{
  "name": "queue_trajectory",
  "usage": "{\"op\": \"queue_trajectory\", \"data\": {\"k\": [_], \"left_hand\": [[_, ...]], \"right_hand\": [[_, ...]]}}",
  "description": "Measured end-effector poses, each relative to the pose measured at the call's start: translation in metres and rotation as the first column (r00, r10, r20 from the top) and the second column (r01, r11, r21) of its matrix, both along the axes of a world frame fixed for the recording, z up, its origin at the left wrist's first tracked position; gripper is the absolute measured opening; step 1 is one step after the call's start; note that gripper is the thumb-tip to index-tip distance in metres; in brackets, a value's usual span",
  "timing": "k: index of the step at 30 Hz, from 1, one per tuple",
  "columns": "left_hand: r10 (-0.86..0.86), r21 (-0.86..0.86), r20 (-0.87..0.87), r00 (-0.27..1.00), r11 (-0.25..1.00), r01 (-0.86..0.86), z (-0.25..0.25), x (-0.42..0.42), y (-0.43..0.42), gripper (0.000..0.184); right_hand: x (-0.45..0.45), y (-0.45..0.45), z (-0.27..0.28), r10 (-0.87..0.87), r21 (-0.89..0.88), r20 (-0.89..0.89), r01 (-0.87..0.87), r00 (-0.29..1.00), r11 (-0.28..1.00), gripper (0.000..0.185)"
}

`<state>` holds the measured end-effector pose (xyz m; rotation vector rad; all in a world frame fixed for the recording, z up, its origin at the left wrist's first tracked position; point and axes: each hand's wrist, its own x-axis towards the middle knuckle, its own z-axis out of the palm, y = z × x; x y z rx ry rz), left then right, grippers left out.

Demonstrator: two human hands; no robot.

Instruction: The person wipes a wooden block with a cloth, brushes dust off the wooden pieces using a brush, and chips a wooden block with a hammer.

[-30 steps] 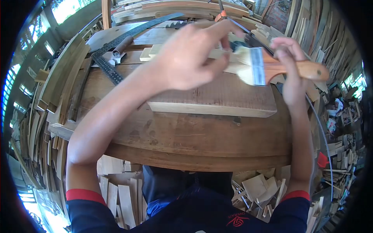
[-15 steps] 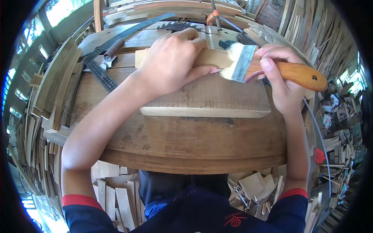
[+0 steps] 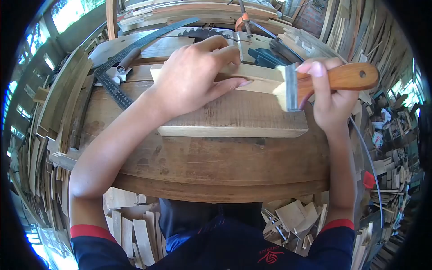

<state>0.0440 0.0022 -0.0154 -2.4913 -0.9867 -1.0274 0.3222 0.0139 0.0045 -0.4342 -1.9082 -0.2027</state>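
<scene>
My left hand (image 3: 191, 76) is closed on a narrow strip of light wood (image 3: 263, 84), its thumb along the near side and its curled fingers over the top. The strip rests on a wider wooden board (image 3: 238, 110), which lies flat on a brown wooden table (image 3: 216, 164). My right hand (image 3: 332, 101) grips a paintbrush (image 3: 355, 77) by its varnished handle. The brush's pale bristles point left, at the strip's right end; whether they touch it I cannot tell.
A metal carpenter's square (image 3: 112, 87) and a cylindrical-handled tool (image 3: 129, 60) lie at the left. Behind my left hand is a toothed saw blade (image 3: 207, 33). An orange clamp (image 3: 242, 21) stands at the back. Stacked planks (image 3: 67, 90) flank the table; wood offcuts (image 3: 144, 229) lie below.
The paintbrush has moved right and slightly down, with its handle end now tilted higher. My left hand keeps hold of the strip, its thumb shifted slightly left.
</scene>
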Motion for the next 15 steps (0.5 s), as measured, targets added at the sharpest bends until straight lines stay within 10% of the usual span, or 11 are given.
{"op": "queue_trajectory", "data": {"k": [1, 4, 9, 13, 15], "left_hand": [[0.016, -0.014, -0.012, 1.0, 1.0, -0.016, 0.0, 0.001, -0.002, 0.031], [0.029, -0.036, -0.036, 0.999, 0.999, -0.03, 0.0, 0.001, -0.003, 0.034], [0.039, -0.034, -0.053, 0.998, 0.999, -0.04, -0.001, 0.002, -0.003, 0.034], [0.014, -0.058, -0.039, 0.999, 0.998, -0.016, 0.002, 0.001, -0.005, 0.037], [-0.011, -0.053, -0.034, 0.999, 0.999, 0.009, 0.001, 0.002, -0.005, 0.039]], "right_hand": [[-0.008, -0.014, -0.004, 0.066, -0.314, -0.131, -0.105, 0.989, 0.944, 0.016], [0.021, 0.002, 0.004, -0.278, 0.012, 0.062, 0.277, 0.959, 0.961, 0.02], [0.02, 0.0, 0.012, -0.443, -0.101, 0.17, 0.463, 0.88, 0.881, 0.022], [-0.013, -0.014, -0.004, 0.182, -0.384, -0.251, -0.27, 0.951, 0.883, 0.021], [0.0, -0.008, -0.001, -0.029, -0.219, -0.056, 0.016, 0.998, 0.976, 0.022]]}}
